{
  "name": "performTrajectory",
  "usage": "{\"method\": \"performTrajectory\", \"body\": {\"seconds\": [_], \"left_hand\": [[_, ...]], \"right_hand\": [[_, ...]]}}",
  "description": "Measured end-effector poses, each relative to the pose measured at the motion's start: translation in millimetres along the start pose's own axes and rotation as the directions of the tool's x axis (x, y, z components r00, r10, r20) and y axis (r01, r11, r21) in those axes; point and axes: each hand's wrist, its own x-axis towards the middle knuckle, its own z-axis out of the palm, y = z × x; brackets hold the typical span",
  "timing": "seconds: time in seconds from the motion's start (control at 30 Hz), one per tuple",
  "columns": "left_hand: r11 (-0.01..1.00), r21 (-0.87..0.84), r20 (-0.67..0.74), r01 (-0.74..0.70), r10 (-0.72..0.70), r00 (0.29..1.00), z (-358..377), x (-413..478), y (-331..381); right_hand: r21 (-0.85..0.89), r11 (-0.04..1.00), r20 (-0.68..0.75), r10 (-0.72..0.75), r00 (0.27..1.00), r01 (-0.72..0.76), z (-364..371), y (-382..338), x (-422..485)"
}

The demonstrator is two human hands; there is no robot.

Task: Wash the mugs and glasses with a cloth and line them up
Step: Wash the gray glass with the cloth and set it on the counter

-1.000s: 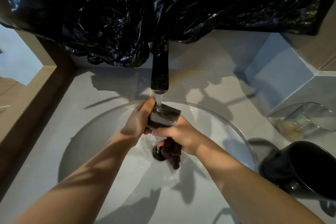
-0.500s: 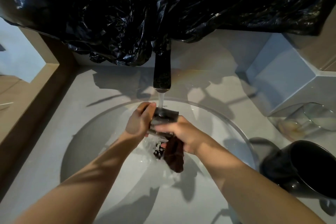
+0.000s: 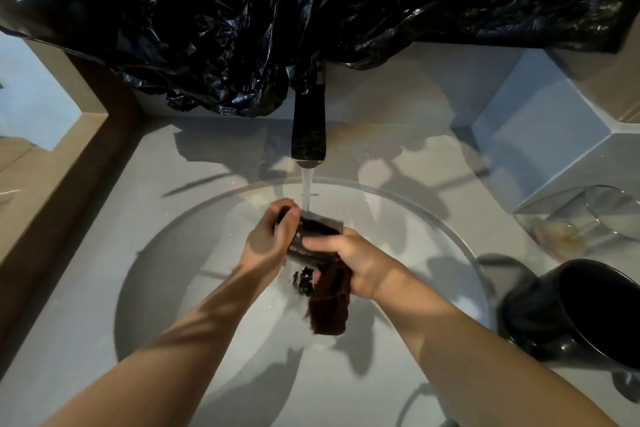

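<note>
Under the running black tap (image 3: 309,128), my left hand (image 3: 268,241) grips a small clear glass (image 3: 317,236) over the round white sink (image 3: 446,229). My right hand (image 3: 353,262) wraps a dark brown cloth (image 3: 330,302) round the glass, and the cloth's loose end hangs down toward the drain. Water falls onto the glass. A black mug (image 3: 585,308) stands on the counter at the right. Behind it a clear glass (image 3: 588,218) lies on its side.
Black plastic sheeting (image 3: 277,10) hangs over the wall above the tap. A grey box-shaped block (image 3: 540,135) stands at the back right. A wooden ledge (image 3: 59,163) borders the grey counter on the left.
The cloth's hanging end has swung lower and longer below my right hand. Both hands have shifted slightly on the glass under the water stream.
</note>
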Motion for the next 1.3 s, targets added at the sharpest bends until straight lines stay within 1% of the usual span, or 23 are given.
{"method": "performTrajectory", "body": {"seconds": [0.07,0.1,0.17,0.23,0.27,0.3,0.33,0.37,0.43,0.5,0.57,0.6,0.67,0.73,0.8,0.87,0.93,1.0,1.03,1.1,1.17,1.23,1.3], "left_hand": [[0.971,0.089,0.034,-0.221,0.218,0.975,-9,3,-5],[0.969,0.100,0.075,-0.225,0.218,0.973,-13,5,-4],[1.000,0.002,0.203,0.031,-0.031,0.979,-18,10,7],[0.901,-0.128,0.336,0.415,-0.355,0.873,-19,15,14],[0.848,-0.138,0.338,0.512,-0.445,0.829,-17,17,15],[0.831,-0.138,0.301,0.538,-0.483,0.823,-13,19,13],[0.853,-0.142,0.245,0.501,-0.460,0.853,-8,19,12],[0.906,-0.142,0.185,0.400,-0.372,0.909,-5,18,10],[0.997,-0.024,0.099,0.068,-0.065,0.993,-3,11,9],[0.961,0.153,0.137,-0.229,0.209,0.968,-10,6,7],[0.905,0.227,0.234,-0.360,0.309,0.922,-18,5,5],[0.918,0.207,0.275,-0.339,0.278,0.920,-20,5,6],[0.999,0.011,0.339,-0.036,0.030,0.940,-19,8,13],[0.897,-0.172,0.414,0.406,-0.309,0.856,-17,12,21],[0.812,-0.180,0.402,0.555,-0.454,0.795,-10,16,21],[0.905,-0.097,0.273,0.414,-0.376,0.885,-4,15,23],[0.993,0.109,0.126,0.046,-0.059,0.990,-3,10,18],[0.932,0.261,0.188,-0.250,0.205,0.961,-11,4,13],[0.919,0.266,0.232,-0.290,0.231,0.945,-15,3,11],[0.976,0.156,0.297,-0.152,0.101,0.949,-18,3,14],[0.969,-0.062,0.340,0.240,-0.206,0.918,-15,6,21],[0.793,-0.179,0.384,0.583,-0.489,0.783,-15,12,23],[0.662,-0.187,0.428,0.725,-0.609,0.667,-17,15,25]], "right_hand": [[0.094,0.995,0.013,0.043,0.999,-0.044,-1,-5,-2],[0.061,0.998,0.022,0.000,1.000,-0.002,-2,-6,-1],[-0.132,0.978,0.025,-0.160,0.987,0.162,-4,-6,2],[-0.562,0.771,0.089,-0.303,0.949,0.298,-6,-2,5],[-0.696,0.651,0.113,-0.319,0.941,0.304,-7,0,7],[-0.731,0.617,0.099,-0.326,0.940,0.292,-7,1,8],[-0.696,0.663,0.074,-0.313,0.947,0.274,-5,3,9],[-0.573,0.784,0.031,-0.269,0.963,0.238,-4,1,9],[-0.096,0.995,-0.064,-0.025,0.998,0.019,-3,-8,6],[0.275,0.951,-0.056,0.165,0.985,-0.144,-6,-15,0],[0.294,0.945,-0.068,0.173,0.983,-0.146,-6,-19,-3],[0.228,0.967,-0.090,0.134,0.987,-0.111,-5,-20,-4],[-0.097,0.995,-0.144,-0.035,0.989,0.021,-5,-20,-6],[-0.479,0.870,-0.103,-0.188,0.977,0.117,-1,-25,-15],[-0.565,0.810,-0.043,-0.220,0.974,0.158,0,-24,-16],[-0.431,0.896,-0.068,-0.149,0.986,0.106,1,-22,-14],[-0.064,0.996,-0.132,0.054,0.990,-0.063,-2,-24,-7],[0.181,0.969,-0.127,0.190,0.974,-0.166,-5,-26,-7],[0.177,0.972,-0.121,0.178,0.977,-0.155,-6,-26,-7],[0.032,0.998,-0.153,0.056,0.987,-0.052,-4,-24,-7],[-0.252,0.964,-0.149,-0.122,0.981,0.082,2,-24,-12],[-0.458,0.876,-0.020,-0.181,0.983,0.152,7,-24,-19],[-0.543,0.826,0.108,-0.109,0.988,0.150,8,-22,-23]]}}
